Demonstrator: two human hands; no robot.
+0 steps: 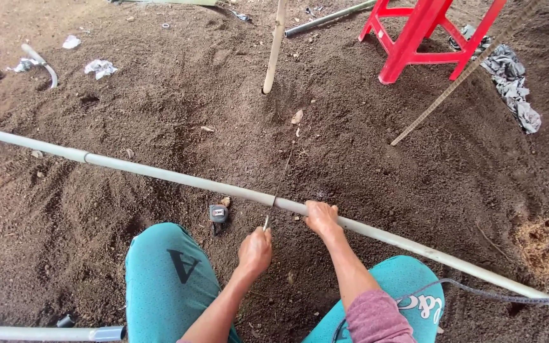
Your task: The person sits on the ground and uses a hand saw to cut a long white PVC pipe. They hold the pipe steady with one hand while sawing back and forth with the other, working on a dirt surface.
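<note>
Head view: a long grey pipe [179,180] lies across bare soil [160,108]. Right hand [322,217] presses down on it to steady it; left hand [255,251] grips a thin saw blade [279,184] laid across the pipe.

Long grey pipe [179,180] and thin saw blade [279,184] on bare soil.
The pipe lies slantwise across the ground; the dark, narrow blade crosses it mid-length, tilted away.
</note>
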